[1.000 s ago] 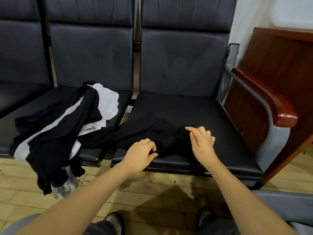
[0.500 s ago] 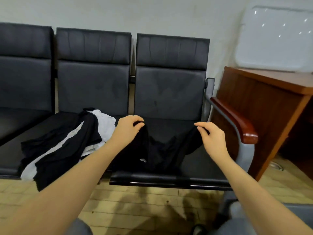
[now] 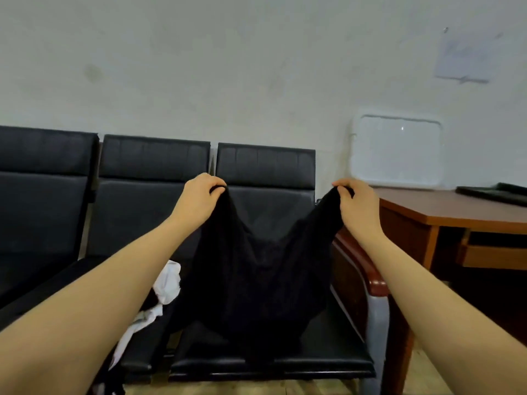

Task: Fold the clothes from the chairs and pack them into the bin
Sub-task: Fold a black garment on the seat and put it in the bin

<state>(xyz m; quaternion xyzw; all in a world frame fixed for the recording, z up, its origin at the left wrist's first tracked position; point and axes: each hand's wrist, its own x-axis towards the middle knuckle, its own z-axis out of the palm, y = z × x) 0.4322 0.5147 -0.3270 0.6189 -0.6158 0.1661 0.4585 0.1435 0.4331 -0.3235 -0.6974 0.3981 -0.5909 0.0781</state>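
Observation:
A black garment [image 3: 256, 275] hangs in the air in front of the rightmost black chair [image 3: 268, 172]. My left hand [image 3: 199, 198] pinches its upper left corner and my right hand [image 3: 356, 203] pinches its upper right corner. The cloth sags in a curve between them, and its lower edge reaches down to the seat. A pile of white and black clothes [image 3: 165, 286] lies on the middle chair, mostly hidden behind my left forearm. No bin is in view.
Three black chairs stand in a row against a pale wall. A red-brown armrest [image 3: 368, 269] ends the row on the right. Beyond it is a wooden desk [image 3: 445, 209] with a white lid-like tray [image 3: 399, 152] leaning on the wall.
Both hands took hold of the black garment on the seat and lifted it up and apart. The view has tilted upward toward the wall.

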